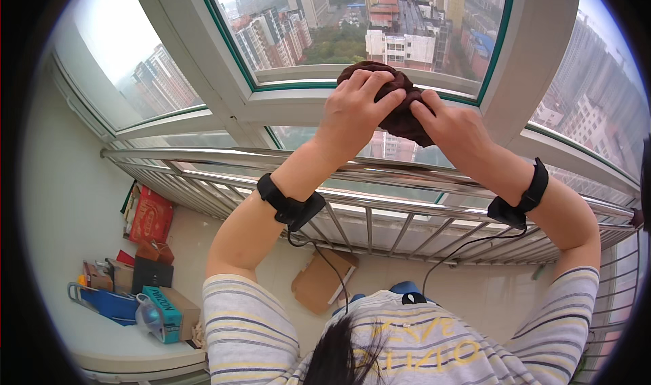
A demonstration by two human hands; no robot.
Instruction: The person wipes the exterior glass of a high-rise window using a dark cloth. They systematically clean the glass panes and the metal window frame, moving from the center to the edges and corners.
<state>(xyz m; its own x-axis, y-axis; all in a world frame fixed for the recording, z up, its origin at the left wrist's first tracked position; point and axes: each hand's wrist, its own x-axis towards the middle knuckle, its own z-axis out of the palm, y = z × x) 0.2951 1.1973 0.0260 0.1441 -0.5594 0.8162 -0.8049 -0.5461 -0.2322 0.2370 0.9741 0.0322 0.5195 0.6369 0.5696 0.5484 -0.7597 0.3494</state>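
Note:
A bunched dark brown cloth (402, 123) is held up in front of the lower bar of a window frame (295, 101). My left hand (358, 100) grips its left part, fingers bent over the top. At the cloth's right side, the thumb and fingers of my right hand (450, 120) pinch the fabric. The hands are close together, with cloth between them. Behind is the window glass (335, 34), with buildings outside. Whether the cloth touches the frame or the glass cannot be told.
A metal railing (407, 181) crosses below the forearms. Boxes stand at the lower left, among them a red one (152, 216) and a teal one (164, 314). A flattened cardboard box (320, 283) lies on the floor. Black cables (333, 270) hang from both wrist straps.

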